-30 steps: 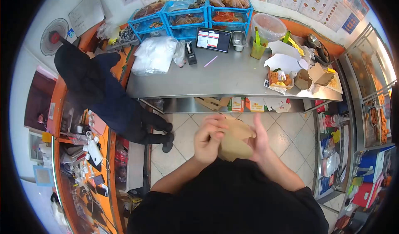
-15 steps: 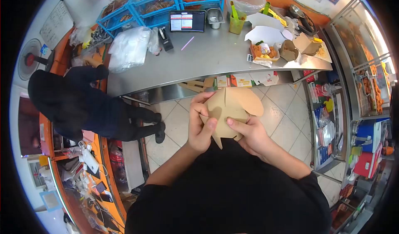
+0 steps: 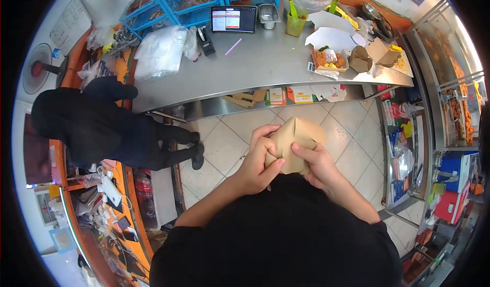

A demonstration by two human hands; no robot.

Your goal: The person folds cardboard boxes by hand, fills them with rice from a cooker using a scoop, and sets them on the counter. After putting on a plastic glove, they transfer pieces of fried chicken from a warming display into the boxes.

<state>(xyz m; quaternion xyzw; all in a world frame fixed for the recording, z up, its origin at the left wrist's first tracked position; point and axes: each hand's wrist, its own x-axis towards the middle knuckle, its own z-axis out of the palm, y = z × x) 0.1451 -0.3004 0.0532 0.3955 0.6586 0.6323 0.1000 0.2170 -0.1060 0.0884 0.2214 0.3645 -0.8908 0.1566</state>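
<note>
A brown cardboard takeout box (image 3: 297,134), partly folded, is between my hands in front of my chest, above the tiled floor. My left hand (image 3: 259,162) grips its left side, with fingers bent around the wall and thumb against the lower edge. On the other side, my right hand (image 3: 319,165) holds it with the thumb pressed on the near panel; its other fingers are mostly hidden beneath. One flap sticks out at the upper right of the box. The inside of the box is not visible.
Ahead runs a steel counter (image 3: 245,67) with plastic bags (image 3: 161,52), a tablet (image 3: 233,19), a green-handled container (image 3: 295,22) and an open box of fried food (image 3: 329,60). A person in dark clothes (image 3: 97,123) stands at left. A food display case (image 3: 454,83) is at right.
The box has moved slightly right and toward me, and its sides are folded closer together. My left hand has shifted right with it. The person at left has moved their arm.
</note>
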